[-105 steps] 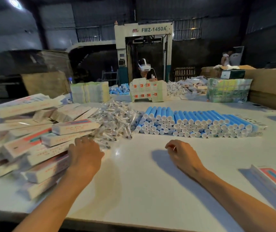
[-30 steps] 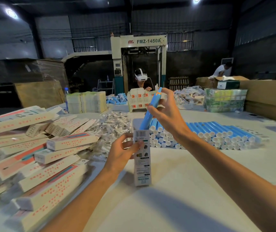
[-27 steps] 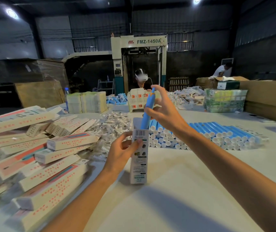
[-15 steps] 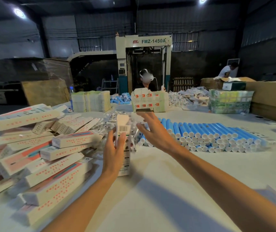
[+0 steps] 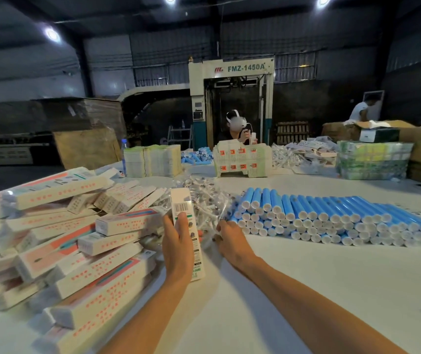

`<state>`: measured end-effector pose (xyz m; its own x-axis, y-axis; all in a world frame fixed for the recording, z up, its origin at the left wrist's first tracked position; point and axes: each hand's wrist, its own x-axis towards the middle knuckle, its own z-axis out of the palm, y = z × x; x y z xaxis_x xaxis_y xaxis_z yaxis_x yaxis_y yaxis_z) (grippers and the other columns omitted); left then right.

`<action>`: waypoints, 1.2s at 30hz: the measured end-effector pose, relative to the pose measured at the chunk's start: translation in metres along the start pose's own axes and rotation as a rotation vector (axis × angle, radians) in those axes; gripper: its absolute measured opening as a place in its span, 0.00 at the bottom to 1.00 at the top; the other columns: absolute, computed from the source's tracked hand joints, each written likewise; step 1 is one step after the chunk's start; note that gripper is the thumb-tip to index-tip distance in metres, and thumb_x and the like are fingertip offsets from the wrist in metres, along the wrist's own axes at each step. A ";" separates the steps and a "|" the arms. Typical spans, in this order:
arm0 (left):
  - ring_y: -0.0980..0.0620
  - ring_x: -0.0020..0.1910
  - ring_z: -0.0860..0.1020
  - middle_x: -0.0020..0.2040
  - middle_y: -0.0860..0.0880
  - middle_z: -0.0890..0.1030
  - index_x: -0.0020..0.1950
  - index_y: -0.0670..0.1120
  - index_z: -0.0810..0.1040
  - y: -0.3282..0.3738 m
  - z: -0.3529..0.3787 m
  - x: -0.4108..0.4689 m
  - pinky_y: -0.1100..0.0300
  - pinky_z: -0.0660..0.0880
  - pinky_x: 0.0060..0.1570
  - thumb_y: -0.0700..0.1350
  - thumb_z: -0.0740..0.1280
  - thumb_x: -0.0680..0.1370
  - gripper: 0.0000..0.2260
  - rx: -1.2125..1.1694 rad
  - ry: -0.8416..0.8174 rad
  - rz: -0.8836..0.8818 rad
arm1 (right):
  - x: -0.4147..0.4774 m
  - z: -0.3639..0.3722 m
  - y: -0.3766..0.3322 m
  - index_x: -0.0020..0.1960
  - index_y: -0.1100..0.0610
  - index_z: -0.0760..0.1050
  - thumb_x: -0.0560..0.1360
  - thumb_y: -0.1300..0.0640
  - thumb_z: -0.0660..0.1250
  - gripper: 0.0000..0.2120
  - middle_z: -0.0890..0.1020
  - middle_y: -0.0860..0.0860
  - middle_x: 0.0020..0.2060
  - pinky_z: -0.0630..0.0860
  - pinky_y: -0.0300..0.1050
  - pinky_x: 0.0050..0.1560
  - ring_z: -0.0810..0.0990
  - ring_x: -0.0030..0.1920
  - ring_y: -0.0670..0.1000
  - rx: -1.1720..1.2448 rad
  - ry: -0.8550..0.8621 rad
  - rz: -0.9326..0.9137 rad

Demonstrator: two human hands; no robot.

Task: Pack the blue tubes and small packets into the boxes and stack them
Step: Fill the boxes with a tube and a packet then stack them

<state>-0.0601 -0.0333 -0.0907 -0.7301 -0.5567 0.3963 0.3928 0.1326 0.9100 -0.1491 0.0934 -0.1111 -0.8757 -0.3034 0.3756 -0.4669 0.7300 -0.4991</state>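
The white box (image 5: 182, 200) stands on end on the surface (image 5: 332, 282), barcode turned towards its holder. The left hand (image 5: 178, 247) grasps it about the middle, fingers curled round its sides. Held upright like that, its top end is the one to be filled, I'd judge, and the grip stops so tall and narrow a thing from tipping. Just beside it the right hand (image 5: 231, 242) is down in the heap of small packets (image 5: 204, 198), knuckles up, its fingers curled into the clear wrappers (whether they have one pinched or merely rake among them I cannot tell, the tips being buried and blurred). Right of the packets the blue tubes (image 5: 319, 218) lie banked in a long row, white caps facing the worker, presumably so each can be plucked by its end. On the left, heaped boxes (image 5: 82, 241) of the same kind lie loosely over one another, not squared into a stack. Across the surface another person (image 5: 237, 129) in a headset stands before a tall machine (image 5: 232, 70).
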 end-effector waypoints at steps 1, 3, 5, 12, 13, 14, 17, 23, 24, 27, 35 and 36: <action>0.46 0.44 0.87 0.52 0.44 0.87 0.65 0.58 0.72 0.000 0.000 0.000 0.44 0.83 0.45 0.58 0.59 0.88 0.08 -0.012 -0.008 -0.009 | 0.000 -0.002 -0.001 0.58 0.61 0.73 0.81 0.63 0.65 0.07 0.77 0.60 0.57 0.67 0.43 0.48 0.76 0.53 0.58 -0.006 -0.006 0.012; 0.46 0.42 0.87 0.52 0.42 0.87 0.67 0.55 0.72 -0.001 0.001 0.002 0.50 0.81 0.40 0.53 0.59 0.88 0.09 -0.059 -0.022 -0.048 | -0.002 -0.011 -0.002 0.62 0.62 0.70 0.79 0.64 0.65 0.12 0.78 0.61 0.57 0.68 0.46 0.48 0.77 0.55 0.60 -0.017 -0.039 0.043; 0.46 0.41 0.88 0.51 0.40 0.87 0.67 0.51 0.72 -0.002 0.002 0.001 0.57 0.80 0.35 0.49 0.58 0.88 0.09 -0.094 -0.052 -0.058 | -0.008 -0.025 -0.002 0.65 0.62 0.66 0.77 0.65 0.65 0.17 0.78 0.61 0.55 0.69 0.49 0.46 0.77 0.53 0.61 -0.022 -0.065 0.067; 0.43 0.45 0.89 0.53 0.43 0.88 0.64 0.54 0.71 0.006 0.012 -0.012 0.56 0.82 0.37 0.46 0.59 0.89 0.06 -0.185 -0.257 -0.104 | -0.054 -0.090 0.022 0.70 0.58 0.58 0.78 0.63 0.69 0.27 0.75 0.56 0.46 0.70 0.43 0.35 0.76 0.39 0.53 0.194 -0.141 0.133; 0.42 0.48 0.89 0.55 0.44 0.88 0.65 0.55 0.71 0.008 0.014 -0.016 0.55 0.84 0.40 0.46 0.60 0.89 0.07 -0.205 -0.316 -0.103 | -0.065 -0.101 0.025 0.72 0.55 0.57 0.78 0.64 0.69 0.30 0.75 0.56 0.43 0.73 0.44 0.38 0.76 0.38 0.53 0.262 -0.126 0.115; 0.42 0.52 0.88 0.57 0.46 0.88 0.67 0.55 0.71 0.011 0.017 -0.021 0.52 0.85 0.45 0.45 0.61 0.88 0.08 -0.223 -0.381 -0.097 | -0.076 -0.112 0.028 0.74 0.53 0.57 0.79 0.65 0.69 0.30 0.76 0.57 0.41 0.75 0.48 0.40 0.78 0.39 0.54 0.323 -0.092 0.083; 0.42 0.58 0.87 0.61 0.45 0.86 0.73 0.50 0.71 0.019 0.024 -0.034 0.46 0.85 0.55 0.46 0.65 0.86 0.15 -0.256 -0.526 -0.085 | -0.101 -0.150 0.033 0.73 0.51 0.63 0.82 0.65 0.64 0.23 0.79 0.56 0.44 0.79 0.41 0.40 0.81 0.41 0.49 0.451 0.088 -0.004; 0.54 0.61 0.84 0.62 0.53 0.86 0.73 0.52 0.75 0.040 0.045 -0.049 0.61 0.82 0.54 0.51 0.72 0.81 0.21 -0.125 -0.617 -0.025 | -0.108 -0.213 0.026 0.76 0.49 0.65 0.85 0.60 0.63 0.21 0.82 0.54 0.50 0.81 0.40 0.46 0.85 0.47 0.47 0.563 0.377 -0.049; 0.54 0.61 0.84 0.61 0.54 0.86 0.73 0.52 0.75 0.043 0.049 -0.050 0.60 0.81 0.55 0.51 0.72 0.80 0.21 -0.119 -0.635 -0.038 | -0.104 -0.220 0.022 0.76 0.50 0.65 0.85 0.60 0.63 0.22 0.82 0.53 0.51 0.81 0.41 0.49 0.85 0.49 0.48 0.551 0.404 -0.076; 0.51 0.60 0.85 0.60 0.52 0.87 0.70 0.54 0.76 0.049 0.065 -0.055 0.56 0.82 0.52 0.53 0.73 0.77 0.21 -0.166 -0.694 -0.133 | -0.090 -0.231 0.006 0.77 0.51 0.63 0.82 0.63 0.67 0.26 0.80 0.54 0.55 0.83 0.42 0.53 0.86 0.53 0.49 0.573 0.464 -0.147; 0.47 0.57 0.86 0.61 0.44 0.87 0.69 0.47 0.76 0.046 0.094 -0.082 0.50 0.84 0.53 0.42 0.71 0.83 0.15 -0.275 -0.719 -0.202 | -0.065 -0.221 -0.008 0.66 0.53 0.69 0.77 0.67 0.72 0.22 0.81 0.52 0.50 0.85 0.41 0.43 0.85 0.46 0.47 0.371 0.353 -0.196; 0.48 0.56 0.86 0.60 0.44 0.87 0.69 0.47 0.76 0.046 0.093 -0.082 0.52 0.85 0.51 0.41 0.70 0.83 0.14 -0.282 -0.718 -0.200 | -0.065 -0.219 -0.006 0.64 0.53 0.71 0.77 0.66 0.73 0.20 0.81 0.51 0.48 0.84 0.41 0.43 0.85 0.45 0.46 0.325 0.334 -0.197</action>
<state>-0.0339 0.0946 -0.0696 -0.9458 0.1288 0.2981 0.2733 -0.1798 0.9450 -0.0627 0.2434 0.0387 -0.7047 -0.1655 0.6899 -0.6803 0.4339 -0.5908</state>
